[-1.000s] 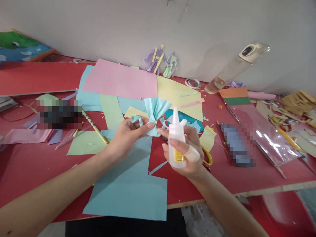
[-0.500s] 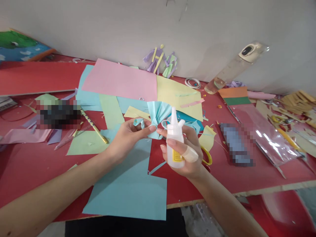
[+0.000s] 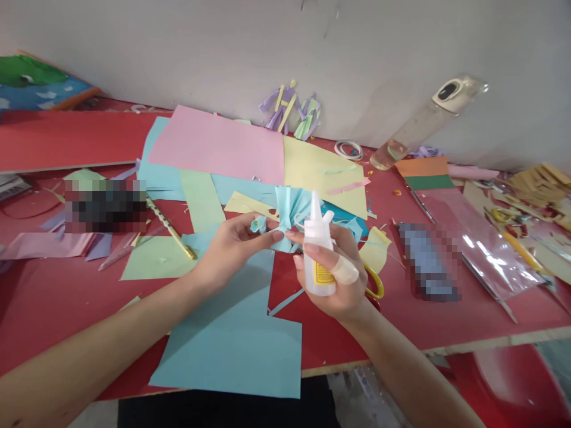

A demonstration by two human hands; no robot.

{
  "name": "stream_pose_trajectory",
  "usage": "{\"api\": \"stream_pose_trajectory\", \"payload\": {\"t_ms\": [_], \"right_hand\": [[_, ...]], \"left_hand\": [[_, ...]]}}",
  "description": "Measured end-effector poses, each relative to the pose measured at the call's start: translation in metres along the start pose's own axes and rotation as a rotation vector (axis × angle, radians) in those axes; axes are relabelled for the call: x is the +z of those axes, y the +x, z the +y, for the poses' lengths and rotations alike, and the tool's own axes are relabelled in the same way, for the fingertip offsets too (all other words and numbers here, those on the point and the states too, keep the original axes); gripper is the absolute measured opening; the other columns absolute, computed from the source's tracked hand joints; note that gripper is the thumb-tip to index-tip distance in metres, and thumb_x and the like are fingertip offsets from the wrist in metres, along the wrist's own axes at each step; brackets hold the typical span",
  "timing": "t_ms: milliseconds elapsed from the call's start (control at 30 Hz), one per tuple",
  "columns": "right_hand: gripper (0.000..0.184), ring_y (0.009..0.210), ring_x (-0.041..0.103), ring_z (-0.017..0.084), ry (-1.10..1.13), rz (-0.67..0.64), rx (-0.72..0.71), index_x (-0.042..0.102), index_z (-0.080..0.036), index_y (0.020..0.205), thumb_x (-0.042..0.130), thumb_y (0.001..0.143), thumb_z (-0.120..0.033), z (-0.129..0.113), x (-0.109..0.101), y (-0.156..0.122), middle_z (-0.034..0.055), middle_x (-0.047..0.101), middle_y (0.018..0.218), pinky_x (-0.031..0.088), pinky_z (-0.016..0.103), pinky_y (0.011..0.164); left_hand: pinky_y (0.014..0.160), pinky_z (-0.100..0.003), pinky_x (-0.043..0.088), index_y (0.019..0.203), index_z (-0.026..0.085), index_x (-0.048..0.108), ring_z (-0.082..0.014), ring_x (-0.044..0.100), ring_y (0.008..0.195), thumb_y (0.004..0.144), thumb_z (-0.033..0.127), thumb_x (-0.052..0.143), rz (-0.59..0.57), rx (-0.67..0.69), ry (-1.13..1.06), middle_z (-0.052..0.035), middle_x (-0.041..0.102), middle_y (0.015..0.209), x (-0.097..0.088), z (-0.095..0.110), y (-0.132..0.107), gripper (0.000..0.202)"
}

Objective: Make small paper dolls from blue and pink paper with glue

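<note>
Pinching a pleated, fan-shaped light-blue paper piece (image 3: 291,205) by its gathered waist in the left hand (image 3: 236,246), between the 2 hands. Gripping a nozzle-up, translucent white plastic bottle (image 3: 319,235) in the right hand (image 3: 345,297), just beside the paper piece, with a fingertip at that waist. Holding both above the red tabletop (image 3: 323,336).

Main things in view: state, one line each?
White plastic squeeze bottle: upright, nozzle up
Light-blue pleated paper piece: folded, pinched
Left hand: closed on the paper
Right hand: wrapped around the squeeze bottle
Clear cylindrical drinking bottle: part-filled, lid on
Thin white cable: coiled
Yellow-handled scissors: blades hidden, cannot tell
</note>
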State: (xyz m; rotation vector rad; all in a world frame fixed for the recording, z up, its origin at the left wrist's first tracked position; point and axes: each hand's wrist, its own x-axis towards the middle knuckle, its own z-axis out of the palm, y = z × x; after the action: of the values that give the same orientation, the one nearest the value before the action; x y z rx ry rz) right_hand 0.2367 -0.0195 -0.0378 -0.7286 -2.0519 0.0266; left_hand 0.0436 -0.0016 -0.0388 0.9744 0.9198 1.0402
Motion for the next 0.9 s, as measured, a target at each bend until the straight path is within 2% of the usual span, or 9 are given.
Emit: {"api": "stream_pose_trajectory", "payload": {"t_ms": [133, 233, 367, 567, 700, 900], "right_hand": [[0.070, 0.112, 0.065, 0.028, -0.004, -0.026, 0.038, 0.047, -0.030, 0.142, 0.062, 0.081, 0.002, 0.0005, 0.0009, 0.0003, 0.0064, 0.073, 0.119, 0.061, 0.051, 0.085], [0.067, 0.110, 0.065, 0.029, -0.053, -0.006, 0.042, 0.049, -0.029, 0.141, 0.063, 0.081, 0.000, 0.0007, 0.0001, 0.0016, 0.0065, 0.075, 0.114, 0.060, 0.051, 0.085], [0.064, 0.103, 0.066, 0.029, -0.075, 0.017, 0.026, 0.051, -0.027, 0.139, 0.063, 0.082, 0.000, 0.0008, -0.0025, 0.0021, 0.0068, 0.077, 0.104, 0.060, 0.050, 0.082], [0.060, 0.100, 0.068, 0.029, 0.033, 0.082, 0.089, 0.052, -0.028, 0.137, 0.061, 0.084, -0.001, -0.0010, -0.0032, 0.0012, 0.0080, 0.077, 0.106, 0.058, 0.053, 0.085], [0.058, 0.099, 0.067, 0.028, 0.065, 0.111, 0.113, 0.054, -0.029, 0.135, 0.060, 0.084, -0.001, -0.0008, -0.0007, 0.0004, 0.0071, 0.077, 0.103, 0.058, 0.053, 0.087], [0.055, 0.097, 0.067, 0.027, 0.072, 0.120, 0.121, 0.053, -0.028, 0.134, 0.061, 0.085, -0.003, 0.0003, 0.0002, 0.0002, 0.0064, 0.077, 0.102, 0.058, 0.054, 0.086]], "left_hand": [[0.070, -0.024, 0.043, 0.080, 0.020, 0.070, -0.0116, 0.055, 0.076, 0.076, 0.033, 0.083, 0.008, 0.019, 0.015, 0.0014, 0.066, 0.085, 0.0020, 0.0030, -0.0012, 0.019], [0.070, -0.025, 0.043, 0.080, 0.021, 0.070, -0.0112, 0.053, 0.072, 0.075, 0.034, 0.084, 0.048, 0.011, 0.010, 0.0024, 0.065, 0.083, 0.0006, 0.0013, -0.0002, 0.020], [0.066, -0.027, 0.042, 0.083, 0.023, 0.072, -0.0116, 0.050, 0.065, 0.073, 0.036, 0.085, 0.113, 0.002, 0.031, 0.0036, 0.059, 0.074, -0.0033, -0.0014, 0.0022, 0.021], [0.067, -0.029, 0.043, 0.085, 0.024, 0.071, -0.0128, 0.050, 0.062, 0.072, 0.039, 0.086, 0.124, -0.027, 0.074, 0.0055, 0.048, 0.063, -0.0051, -0.0020, 0.0029, 0.025], [0.066, -0.027, 0.041, 0.085, 0.023, 0.070, -0.0115, 0.051, 0.064, 0.071, 0.039, 0.086, 0.122, -0.037, 0.040, 0.0057, 0.052, 0.064, -0.0033, -0.0013, 0.0033, 0.027], [0.067, -0.024, 0.041, 0.091, 0.023, 0.069, -0.0100, 0.053, 0.065, 0.072, 0.031, 0.087, 0.079, -0.015, -0.077, 0.0067, 0.055, 0.067, -0.0022, 0.0003, 0.0043, 0.027]]}}
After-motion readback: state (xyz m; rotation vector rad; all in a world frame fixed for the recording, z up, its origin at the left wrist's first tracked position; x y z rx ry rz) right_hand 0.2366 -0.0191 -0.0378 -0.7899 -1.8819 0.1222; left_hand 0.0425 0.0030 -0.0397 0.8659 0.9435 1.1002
